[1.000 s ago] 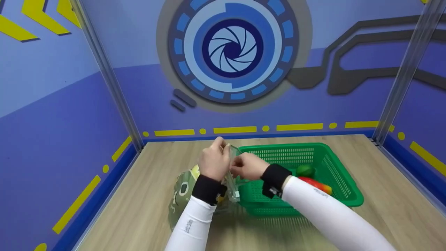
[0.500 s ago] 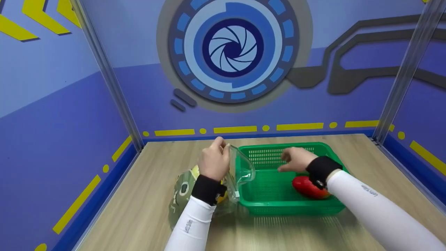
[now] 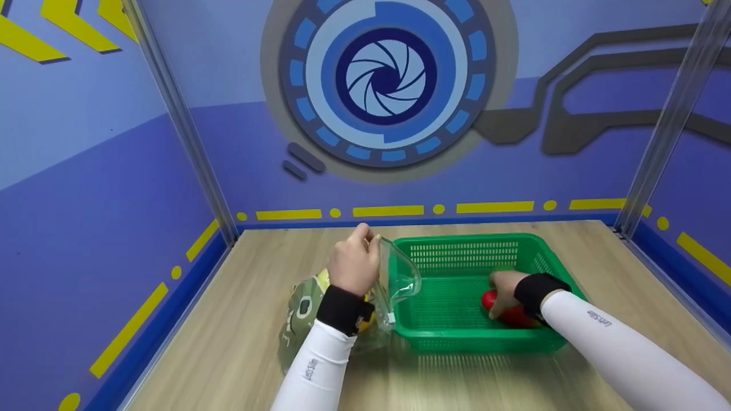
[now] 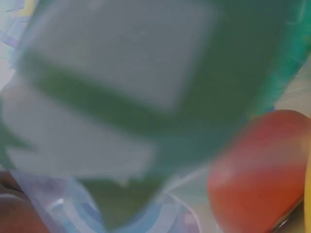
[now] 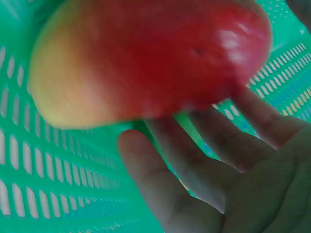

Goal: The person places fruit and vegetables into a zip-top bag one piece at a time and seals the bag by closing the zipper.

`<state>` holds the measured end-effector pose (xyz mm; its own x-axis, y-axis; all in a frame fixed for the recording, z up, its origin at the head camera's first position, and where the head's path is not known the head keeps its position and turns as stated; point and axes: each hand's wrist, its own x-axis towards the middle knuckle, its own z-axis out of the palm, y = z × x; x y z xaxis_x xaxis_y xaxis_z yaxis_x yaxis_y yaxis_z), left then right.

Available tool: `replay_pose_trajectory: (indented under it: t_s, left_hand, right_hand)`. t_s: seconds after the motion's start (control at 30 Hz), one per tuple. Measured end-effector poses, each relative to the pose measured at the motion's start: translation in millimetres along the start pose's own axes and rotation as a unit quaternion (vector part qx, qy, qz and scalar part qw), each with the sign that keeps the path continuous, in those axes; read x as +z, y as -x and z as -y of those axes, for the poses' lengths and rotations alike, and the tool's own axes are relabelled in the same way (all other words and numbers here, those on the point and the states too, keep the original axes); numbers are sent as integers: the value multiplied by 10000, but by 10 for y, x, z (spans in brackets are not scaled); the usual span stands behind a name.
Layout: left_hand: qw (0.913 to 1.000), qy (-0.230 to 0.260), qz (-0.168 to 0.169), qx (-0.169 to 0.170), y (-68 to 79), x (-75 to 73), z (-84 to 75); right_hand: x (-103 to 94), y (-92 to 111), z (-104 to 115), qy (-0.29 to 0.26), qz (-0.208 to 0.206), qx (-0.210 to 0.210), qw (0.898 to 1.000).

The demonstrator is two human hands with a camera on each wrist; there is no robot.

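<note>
My left hand (image 3: pixel 354 260) pinches the top edge of a clear zip bag (image 3: pixel 301 311) with a green cartoon print. The bag's mouth gapes toward the basket, and a white slider (image 3: pixel 390 318) sits on its edge. Through the plastic in the left wrist view show a red-orange fruit (image 4: pixel 262 170) and a strip of something yellow. Inside the green basket (image 3: pixel 457 333), my right hand (image 3: pixel 505 290) grips a red mango (image 3: pixel 518 316), thumb on its near side and fingers behind. The right wrist view shows the mango (image 5: pixel 160 58) with its yellow end and several fingers along its side.
The perforated basket stands right of the bag on a wooden table (image 3: pixel 240 319). A green fruit there is mostly hidden behind my right hand. Blue printed panels (image 3: pixel 297 131) with metal posts enclose the back and sides.
My right hand has left the bag's mouth, moved right over the basket, then come down onto the mango. The bag's mouth has spread wider. The left hand keeps its hold.
</note>
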<state>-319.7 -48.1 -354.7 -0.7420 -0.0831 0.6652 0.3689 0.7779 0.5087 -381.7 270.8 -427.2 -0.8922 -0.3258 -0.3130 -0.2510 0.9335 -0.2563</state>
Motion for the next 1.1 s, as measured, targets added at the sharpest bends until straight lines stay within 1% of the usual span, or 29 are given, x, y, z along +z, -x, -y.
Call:
replay_pose_trajectory:
  t_s: [0.1,0.17,0.27,0.33,0.37,0.43,0.5,0.57,0.63,0.73,0.87,1.0,1.1]
  left_hand:
    - [10000,-21,-21,35,3,10,0]
    - [10000,-34,-45,68,9,15,4]
    - [9999,-52,-81,96,18,17,17]
    - [9999,-60,-99,96,18,14,23]
    - [9999,-66,-109,100,16,13,26]
    - [9999,-67,-94,65,10,5,25]
    - [10000,-57,-62,26,7,-4,20]
    - [10000,-34,-5,-21,6,-6,20]
    - [10000,-27,32,-60,6,-5,19]
    - [9999,-32,65,-110,2,0,20]
    - [9999,-58,28,-147,1,1,9]
    - [9999,-61,42,-156,-4,3,-1]
    - [9998,-55,75,-154,-13,-1,-9]
  right_hand:
    - [71,-4,-49,31,97,215,9997]
    - [107,-14,-77,-82,134,312,9994]
    - [65,-28,-68,-647,19,325,9974]
    - [-39,-41,-9,-1135,-222,176,9931]
    - [-113,-46,40,-1396,-379,60,9895]
    - [-269,-50,172,-1915,-697,-174,9789]
    - [-409,-41,335,-2270,-971,-467,9679]
    - [-505,-18,510,-2603,-1166,-711,9558]
    - [-550,11,686,-2919,-1302,-935,9429]
    - [-558,35,917,-3424,-1411,-1136,9219]
    - [-512,18,1160,-4047,-1408,-1244,8950]
    - [-408,-16,1352,-4487,-1419,-1364,8718]
    - [-310,-47,1476,-4649,-1530,-1494,8592]
